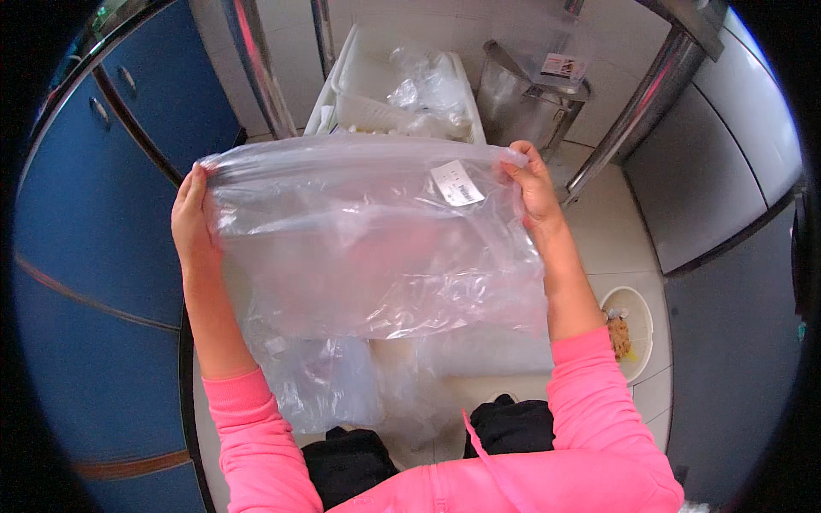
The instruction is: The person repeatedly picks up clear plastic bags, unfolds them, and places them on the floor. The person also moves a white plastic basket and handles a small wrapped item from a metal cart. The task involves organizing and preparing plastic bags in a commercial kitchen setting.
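A large clear plastic bag (359, 256) is stretched out flat in front of me. My left hand (194, 208) grips its upper left corner, and my right hand (533, 186) pinches the upper right corner. Near that right corner a white printed label (457, 183) is stuck on the plastic. Below the bag, more clear plastic bags (330, 385) lie on the tiled floor, partly covered by the one I hold. A further flat piece of clear plastic (487, 356) lies to their right.
Beyond the bag stands a white plastic crate (359, 83) holding crumpled clear plastic (426, 83). A metal bin (523, 102) is behind it, among shiny metal legs (632, 115). Blue cabinets (96, 243) line the left, a grey appliance (699, 186) the right. A white basin (632, 298) holds brown scraps.
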`<action>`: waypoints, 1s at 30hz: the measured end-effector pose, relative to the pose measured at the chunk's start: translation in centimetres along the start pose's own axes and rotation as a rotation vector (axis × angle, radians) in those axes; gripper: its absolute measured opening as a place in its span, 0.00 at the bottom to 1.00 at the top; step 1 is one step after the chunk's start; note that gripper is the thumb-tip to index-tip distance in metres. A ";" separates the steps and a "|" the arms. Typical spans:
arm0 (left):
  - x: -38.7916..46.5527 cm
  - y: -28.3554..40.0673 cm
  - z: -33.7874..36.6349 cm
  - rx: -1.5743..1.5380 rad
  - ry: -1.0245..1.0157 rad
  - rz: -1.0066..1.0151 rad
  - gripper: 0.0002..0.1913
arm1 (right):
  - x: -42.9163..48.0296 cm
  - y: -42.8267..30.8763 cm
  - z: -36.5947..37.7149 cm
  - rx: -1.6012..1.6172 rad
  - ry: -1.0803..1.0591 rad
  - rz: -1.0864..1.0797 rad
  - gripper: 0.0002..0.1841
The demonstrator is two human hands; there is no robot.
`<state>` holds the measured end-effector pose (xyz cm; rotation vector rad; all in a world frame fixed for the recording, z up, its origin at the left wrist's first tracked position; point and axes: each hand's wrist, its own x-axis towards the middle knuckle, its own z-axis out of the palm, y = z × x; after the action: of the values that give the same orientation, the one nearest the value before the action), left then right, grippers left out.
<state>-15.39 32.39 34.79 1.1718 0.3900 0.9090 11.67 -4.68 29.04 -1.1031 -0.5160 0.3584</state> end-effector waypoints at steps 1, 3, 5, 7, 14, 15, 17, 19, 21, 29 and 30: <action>0.4 -0.4 -0.7 -0.026 -0.059 0.051 0.13 | 0.2 -0.4 -0.3 0.090 -0.102 -0.047 0.09; 1.0 -1.3 -1.9 -0.096 -0.047 0.072 0.13 | 0.3 -0.9 -0.5 0.209 -0.191 -0.042 0.09; 1.4 -2.0 -2.5 -0.038 -0.032 0.033 0.14 | 0.2 -1.2 0.0 0.221 -0.077 -0.024 0.07; 1.4 -2.3 -2.1 -0.015 -0.034 0.009 0.13 | 0.1 -1.7 0.9 0.178 0.037 -0.012 0.06; -4.2 -1.9 10.1 0.909 -0.293 0.729 0.23 | -1.4 -4.4 8.4 -0.449 0.112 -0.178 0.09; -5.7 -2.0 12.4 0.940 -0.360 0.812 0.28 | -1.5 -4.3 9.6 -0.506 0.079 -0.277 0.09; -7.3 -2.2 16.4 0.919 -0.465 0.932 0.30 | -1.9 -4.3 11.2 -0.611 -0.014 -0.485 0.09; -7.2 -1.8 18.0 0.641 -0.547 0.546 0.21 | -2.1 -4.5 11.4 -0.626 -0.084 -0.456 0.09; -6.1 -1.1 17.5 0.483 -0.463 0.199 0.11 | -2.2 -5.3 10.5 -0.723 -0.159 -0.345 0.09; -5.8 -1.5 14.4 0.534 -0.155 0.368 0.19 | -4.1 -8.1 9.7 -0.733 -0.181 -0.363 0.18; -5.8 -1.5 14.5 0.543 -0.129 0.383 0.19 | -4.4 -7.9 9.8 -0.824 -0.252 -0.340 0.18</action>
<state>-8.24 18.76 37.82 1.8388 0.3200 1.0837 2.70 -2.84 38.77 -1.7336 -1.1161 -0.0371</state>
